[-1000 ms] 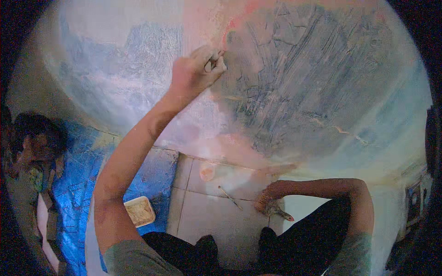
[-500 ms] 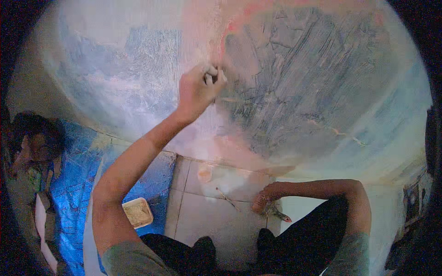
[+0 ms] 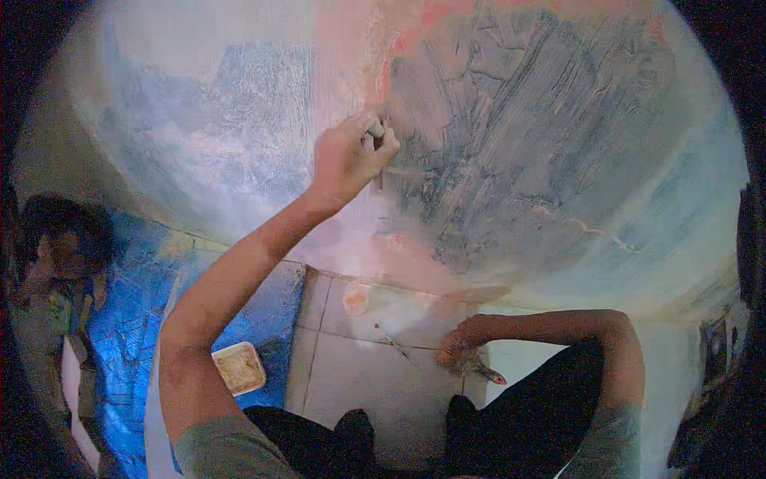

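Note:
A large painted canvas [image 3: 511,144] in greys, pinks and pale blue spreads out in front of me. My left hand [image 3: 351,156] is raised against it, on the boundary between a pink band and a dark grey patch. Its fingers are pinched together and their tips look whitish; what they hold is too small to tell. Lower right, my right hand [image 3: 461,343] is closed around a paintbrush [image 3: 490,374], whose dark handle with a reddish end sticks out toward me. The brush's other end is hidden. That hand hangs over the tiles beside my knee.
A thin stick-like brush [image 3: 395,343] and a round pale orange spot [image 3: 356,299] are on the floor tiles [image 3: 343,359]. To the left, a white tray with brownish contents [image 3: 259,371] rests on a blue sheet [image 3: 132,319]. Another person [image 3: 60,247] is at the far left.
My left hand has shifted slightly right and down along the canvas, its fingers still pinched. The right hand and the paintbrush have barely moved.

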`<act>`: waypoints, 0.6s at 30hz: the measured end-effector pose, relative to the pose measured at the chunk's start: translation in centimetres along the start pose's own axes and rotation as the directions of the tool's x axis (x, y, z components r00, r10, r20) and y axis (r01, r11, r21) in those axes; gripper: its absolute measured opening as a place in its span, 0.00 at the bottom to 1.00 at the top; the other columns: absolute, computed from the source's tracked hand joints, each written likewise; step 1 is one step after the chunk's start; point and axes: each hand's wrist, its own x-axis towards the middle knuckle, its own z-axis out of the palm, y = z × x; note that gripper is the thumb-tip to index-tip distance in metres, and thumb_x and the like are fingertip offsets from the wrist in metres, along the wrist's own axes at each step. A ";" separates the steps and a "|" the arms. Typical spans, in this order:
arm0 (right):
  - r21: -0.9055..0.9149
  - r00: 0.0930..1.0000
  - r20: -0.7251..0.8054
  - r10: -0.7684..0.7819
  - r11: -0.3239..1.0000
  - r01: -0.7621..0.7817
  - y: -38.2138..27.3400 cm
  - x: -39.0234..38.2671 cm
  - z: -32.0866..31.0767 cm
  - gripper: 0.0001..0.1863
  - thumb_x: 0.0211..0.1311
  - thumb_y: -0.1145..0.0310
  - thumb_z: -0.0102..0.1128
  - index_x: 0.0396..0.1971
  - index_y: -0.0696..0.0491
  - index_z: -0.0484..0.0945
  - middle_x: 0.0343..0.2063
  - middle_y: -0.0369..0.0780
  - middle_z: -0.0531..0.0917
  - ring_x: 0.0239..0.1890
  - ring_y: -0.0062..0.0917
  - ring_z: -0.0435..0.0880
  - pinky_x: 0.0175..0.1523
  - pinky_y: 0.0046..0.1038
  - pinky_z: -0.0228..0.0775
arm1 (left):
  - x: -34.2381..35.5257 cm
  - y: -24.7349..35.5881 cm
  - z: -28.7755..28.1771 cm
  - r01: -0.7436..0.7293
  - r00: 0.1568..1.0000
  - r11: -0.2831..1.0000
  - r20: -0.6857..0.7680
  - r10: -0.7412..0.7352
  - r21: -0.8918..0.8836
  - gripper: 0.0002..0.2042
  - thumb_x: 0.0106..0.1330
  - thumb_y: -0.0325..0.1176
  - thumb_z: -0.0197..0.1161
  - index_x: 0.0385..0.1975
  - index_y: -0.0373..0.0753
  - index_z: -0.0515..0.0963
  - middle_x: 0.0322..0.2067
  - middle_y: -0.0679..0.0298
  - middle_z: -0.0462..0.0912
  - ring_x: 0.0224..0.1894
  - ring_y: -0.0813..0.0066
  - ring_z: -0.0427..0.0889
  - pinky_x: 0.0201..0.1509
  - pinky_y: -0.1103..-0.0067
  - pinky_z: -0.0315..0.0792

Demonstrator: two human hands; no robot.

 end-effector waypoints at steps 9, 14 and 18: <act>0.364 0.994 -0.070 -0.079 0.926 0.099 0.1 -0.2 0.0 0.11 0.58 0.58 0.53 0.40 0.40 0.77 0.38 0.36 0.81 0.37 0.29 0.77 0.43 0.35 0.66 | 1.6 0.0 -0.4 -0.008 0.991 0.997 -0.133 -0.003 -0.081 0.09 0.52 0.30 0.64 0.17 0.38 0.71 0.14 0.61 0.72 0.16 0.76 0.74 0.20 0.78 0.67; 0.483 0.996 -0.060 -0.070 0.871 0.090 0.6 0.3 0.8 0.11 0.60 0.57 0.50 0.38 0.43 0.76 0.35 0.36 0.80 0.35 0.27 0.76 0.42 0.33 0.65 | 1.4 0.3 -0.5 -0.021 0.998 0.998 -0.060 0.017 -0.058 0.09 0.51 0.30 0.65 0.17 0.37 0.72 0.14 0.61 0.72 0.14 0.77 0.72 0.20 0.78 0.66; 0.483 0.943 -0.246 -0.223 0.815 0.319 0.9 1.1 1.1 0.11 0.62 0.57 0.48 0.36 0.45 0.76 0.35 0.36 0.79 0.35 0.26 0.75 0.42 0.33 0.65 | 4.2 -0.8 -1.2 -0.064 0.978 0.998 -0.202 0.059 -0.019 0.08 0.51 0.31 0.66 0.18 0.38 0.73 0.14 0.61 0.73 0.13 0.76 0.71 0.19 0.79 0.66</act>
